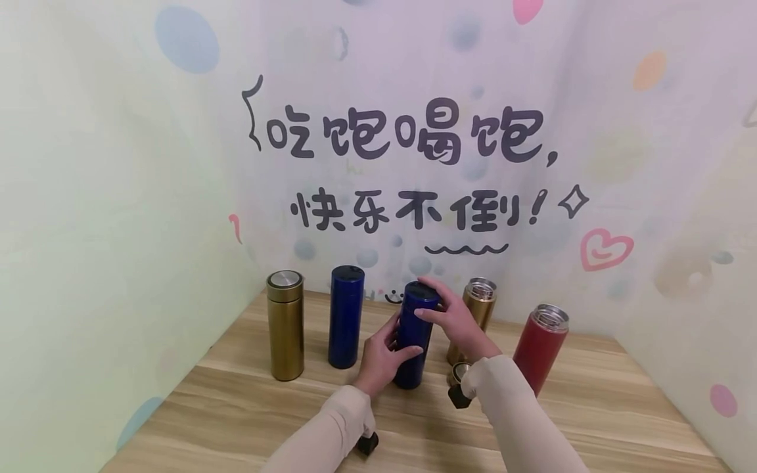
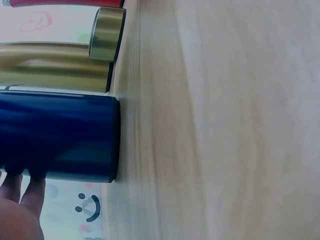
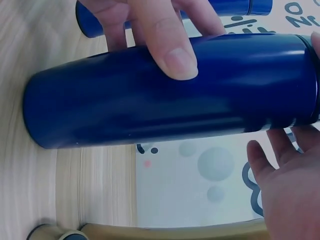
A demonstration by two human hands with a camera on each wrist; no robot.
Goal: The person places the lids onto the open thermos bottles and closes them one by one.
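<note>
At the bench (image 1: pixel 236 420), holding a blue bottle (image 1: pixel 412 334) with fingers of left hand (image 1: pixel 377 362) and right hand (image 1: pixel 464 328); probably hard and slippery, best gripped round its middle.

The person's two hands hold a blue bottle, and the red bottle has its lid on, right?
No, the red bottle has no lid on: the head view shows its bare metal mouth. But yes, the left hand and right hand hold a blue bottle.
</note>
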